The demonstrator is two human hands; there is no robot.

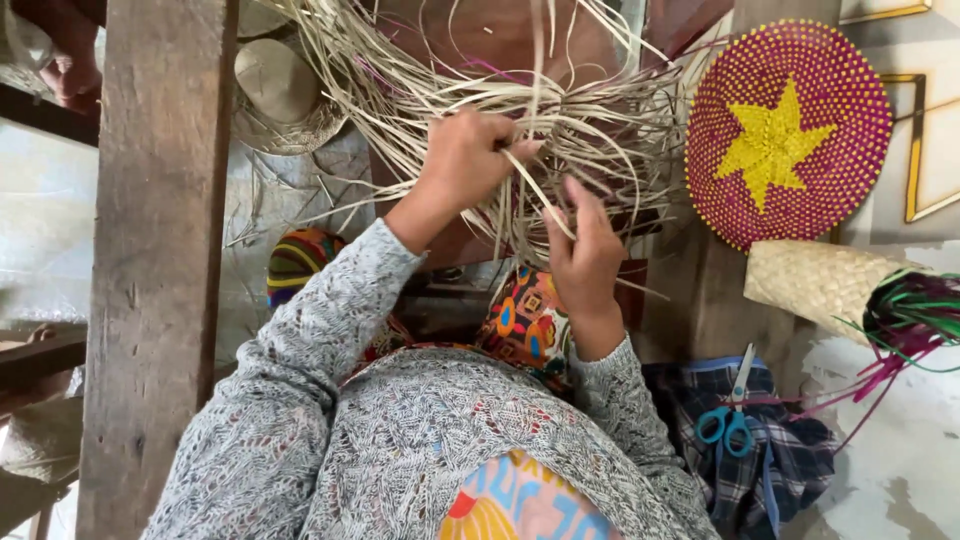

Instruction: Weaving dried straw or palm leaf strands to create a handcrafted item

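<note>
A loose bundle of pale straw strands [600, 120] fans out in front of me. My left hand [470, 160] is closed around a bunch of these strands near the middle of the bundle. My right hand [583, 255] pinches a single strand just below and to the right of the left hand. Both arms wear grey knitted sleeves. A colourful patterned cloth [525, 320] lies on my lap under the hands.
A thick wooden post [155, 250] stands at the left. A round woven purple mat with a yellow star [787, 135] leans at the right. Below it lies a woven straw cone [820, 280] with coloured strands, and blue-handled scissors [730, 415] on checked cloth. A straw hat [280, 95] is at the top left.
</note>
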